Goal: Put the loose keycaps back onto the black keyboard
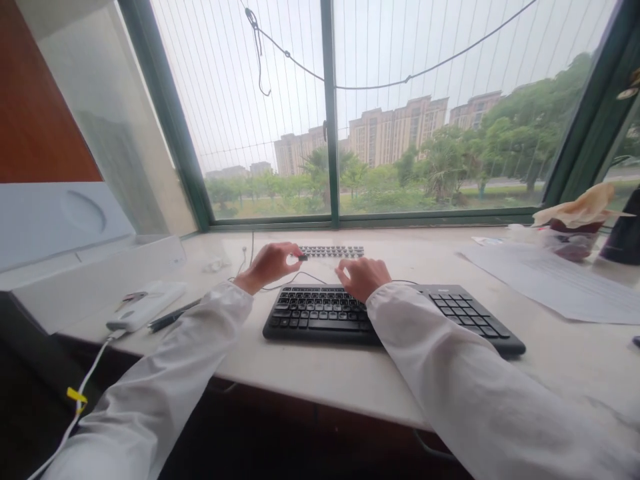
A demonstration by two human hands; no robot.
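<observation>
My left hand [274, 265] is raised just above the desk behind the keyboard. Its thumb and fingertips pinch a small black keycap [303, 257]. Over the back edge of the black keyboard [320, 325] is my right hand [366, 277], its fingers curled together; whatever they may hold is too small to make out. Some key positions in the keyboard's upper rows look bare of caps, while the front rows and number pad carry theirs. Behind both hands, small loose keycaps [334, 251] lie lined up in rows on the desk.
Left of the keyboard are a white power bank [145, 307] with a cable and a dark pen [173, 317]. Papers [555, 277], a reddish container [575, 240] and a dark bottle [623, 233] stand at the right. A window runs along the desk's back.
</observation>
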